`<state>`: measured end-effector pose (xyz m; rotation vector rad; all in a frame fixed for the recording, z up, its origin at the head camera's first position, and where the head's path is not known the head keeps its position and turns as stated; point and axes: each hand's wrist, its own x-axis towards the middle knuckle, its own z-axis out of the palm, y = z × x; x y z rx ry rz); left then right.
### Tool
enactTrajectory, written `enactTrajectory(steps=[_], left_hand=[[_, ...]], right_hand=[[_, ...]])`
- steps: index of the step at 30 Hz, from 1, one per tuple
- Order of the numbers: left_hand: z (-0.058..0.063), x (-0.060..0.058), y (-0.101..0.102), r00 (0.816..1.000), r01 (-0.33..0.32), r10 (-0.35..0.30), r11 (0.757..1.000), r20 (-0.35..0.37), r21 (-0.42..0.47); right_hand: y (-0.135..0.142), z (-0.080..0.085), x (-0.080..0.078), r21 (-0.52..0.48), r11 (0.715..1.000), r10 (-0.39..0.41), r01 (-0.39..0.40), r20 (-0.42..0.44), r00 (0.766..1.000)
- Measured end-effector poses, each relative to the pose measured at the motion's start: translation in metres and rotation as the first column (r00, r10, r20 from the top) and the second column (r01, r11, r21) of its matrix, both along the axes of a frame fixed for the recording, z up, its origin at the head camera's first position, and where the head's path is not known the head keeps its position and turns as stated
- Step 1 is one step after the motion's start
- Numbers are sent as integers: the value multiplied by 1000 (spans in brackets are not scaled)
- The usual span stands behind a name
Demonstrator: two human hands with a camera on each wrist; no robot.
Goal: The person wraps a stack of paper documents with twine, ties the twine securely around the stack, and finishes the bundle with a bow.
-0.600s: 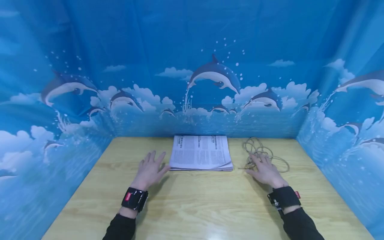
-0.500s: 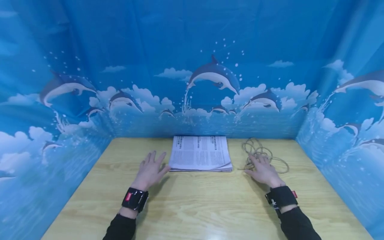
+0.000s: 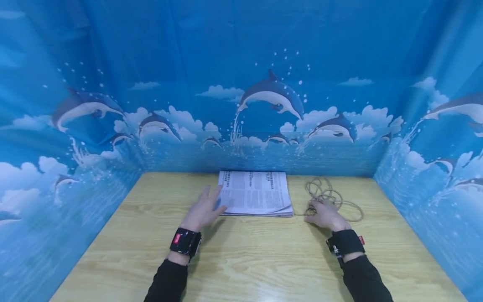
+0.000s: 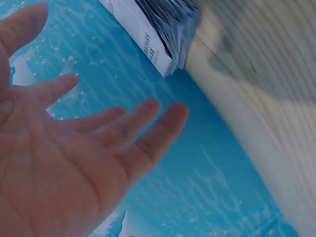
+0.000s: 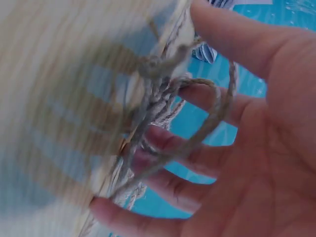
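At the far side of the table lies a folded stack of newspapers (image 3: 256, 193), its page edges (image 4: 173, 24) showing in the left wrist view. Beside its left edge my left hand (image 3: 201, 212) is held with the fingers spread and nothing in them; the thumb overlaps the near left corner in the head view. A loose tangle of thin brown rope (image 3: 329, 196) lies right of the papers. My right hand (image 3: 326, 216) reaches into it, fingers lightly bent behind several strands of rope (image 5: 217, 112), the thumb (image 5: 232, 37) apart from them.
The light wood table (image 3: 256, 260) ends at a blue dolphin-print curtain (image 3: 241, 155) along the back and both sides. Each wrist wears a black strap, such as the left strap (image 3: 185, 242).
My left hand has moved right, closer to the newspapers. The right hand has drawn slightly left and nearer, fingers bending down into the rope; one rope end now lies further left.
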<state>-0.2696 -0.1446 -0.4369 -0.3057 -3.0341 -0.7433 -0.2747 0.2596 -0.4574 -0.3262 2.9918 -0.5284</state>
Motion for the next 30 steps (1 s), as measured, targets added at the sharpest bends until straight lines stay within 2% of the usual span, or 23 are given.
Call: enactTrajectory(steps=[3,7,14,19,22,25,28,30], left_hand=[[-1,-6,5,999,-2,0,998,43,55],[-4,-11,11,997,-4,-4,994,79,107],[-9,-10,26,997,60,-62,996,39,60],[-7,-9,39,991,137,-137,989,-14,46],[-5,-9,45,982,186,-185,981,-25,51],[-4,-8,50,976,219,-218,974,-15,59],[-5,-5,53,972,234,-234,971,-2,57],[-5,-4,54,970,243,-243,969,0,52]], right_hand=[[-4,-1,-3,19,1000,-17,18,-25,1000],[-4,0,-3,5,999,-46,46,11,999],[-1,4,-2,-65,998,-18,26,114,993],[2,19,2,-96,995,9,9,181,983],[1,29,4,-104,994,37,-23,135,990],[-4,35,6,-142,990,27,-11,111,993],[-11,38,6,-188,982,31,-22,47,998],[-17,39,6,-223,974,38,-43,-26,999]])
